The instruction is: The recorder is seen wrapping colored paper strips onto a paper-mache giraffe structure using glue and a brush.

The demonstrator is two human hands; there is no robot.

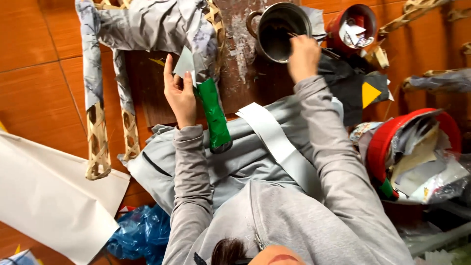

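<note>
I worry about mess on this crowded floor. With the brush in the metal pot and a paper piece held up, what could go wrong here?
1. The right hand works a brush in the metal pot, which sits at the wooden board's edge; a hard stir might tip it.
2. Drips could land on the grey sleeve below.
3. The small grey paper piece in the left hand is held only by the fingertips and may slip.

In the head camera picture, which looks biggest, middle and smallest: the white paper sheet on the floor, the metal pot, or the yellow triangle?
1. White paper sheet, biggest by far.
2. Metal pot, middle.
3. Yellow triangle, smallest.
The pot and the triangle lie at about the same distance from the camera, so the order looks safe.
</note>
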